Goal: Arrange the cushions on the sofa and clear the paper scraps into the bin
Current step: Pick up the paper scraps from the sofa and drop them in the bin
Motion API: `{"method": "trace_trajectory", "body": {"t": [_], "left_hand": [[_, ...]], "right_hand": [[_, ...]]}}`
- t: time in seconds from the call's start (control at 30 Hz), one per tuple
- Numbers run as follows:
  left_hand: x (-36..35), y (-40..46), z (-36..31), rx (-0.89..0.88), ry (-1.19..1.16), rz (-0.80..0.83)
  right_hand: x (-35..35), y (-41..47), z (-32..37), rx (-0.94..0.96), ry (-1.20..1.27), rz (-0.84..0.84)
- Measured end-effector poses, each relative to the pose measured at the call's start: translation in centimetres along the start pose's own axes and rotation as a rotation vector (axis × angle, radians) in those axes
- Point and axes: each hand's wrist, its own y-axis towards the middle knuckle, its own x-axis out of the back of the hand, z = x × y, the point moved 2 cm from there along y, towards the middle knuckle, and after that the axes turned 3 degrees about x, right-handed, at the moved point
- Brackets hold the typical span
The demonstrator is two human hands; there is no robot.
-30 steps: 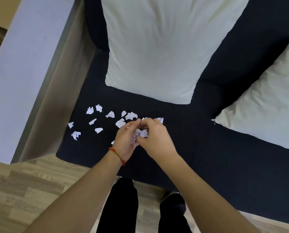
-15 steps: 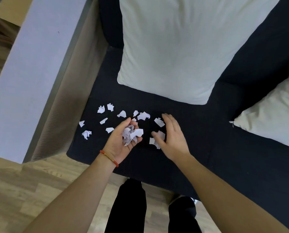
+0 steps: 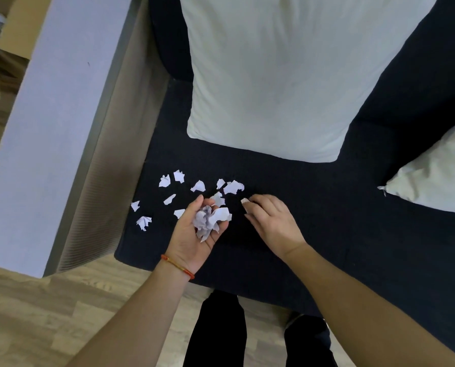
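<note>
My left hand (image 3: 194,239) lies palm up over the dark sofa seat (image 3: 327,234), cupping a bunch of white paper scraps (image 3: 209,221). Just to its right, my right hand (image 3: 271,221) rests knuckles up on the seat, its fingertips pinching a small paper scrap (image 3: 245,200). Several loose scraps (image 3: 178,188) lie scattered on the seat left of and beyond my hands. A large white cushion (image 3: 274,75) leans against the sofa back. A second white cushion (image 3: 438,181) lies at the right edge. No bin is in view.
The sofa's pale grey armrest (image 3: 51,128) runs along the left side. Wood-look floor (image 3: 49,319) lies in front of the sofa, where my dark-trousered legs (image 3: 221,335) stand. A cardboard box (image 3: 12,27) shows at the top left.
My hands have come apart: the left turned palm up with the gathered scraps, the right moved to the seat and closed its fingertips on another scrap.
</note>
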Motion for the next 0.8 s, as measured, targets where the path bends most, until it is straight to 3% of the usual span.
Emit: {"method": "trace_trajectory", "body": {"t": [0.5,0.57,0.63,0.73,0.8], "left_hand": [[-1.9,0.7,-1.0,-0.007,0.055,-0.105],[-2.2,1.1,-1.0,0.013,0.066,-0.116],[-2.8,1.4,-1.0,0.06,0.058,-0.137],[-4.2,1.3,-0.9,0.06,0.074,-0.154],[-5.0,1.4,-0.4,0.0,0.072,-0.143]], "right_hand": [[1.1,2.8,0.0,-0.029,0.089,0.093],[2.0,3.3,0.7,-0.202,0.233,0.112],[3.2,4.1,1.2,-0.59,0.485,0.074],[4.9,4.7,1.6,-1.11,1.051,-0.023],[6.5,5.0,2.3,-1.23,1.5,-0.123]]}}
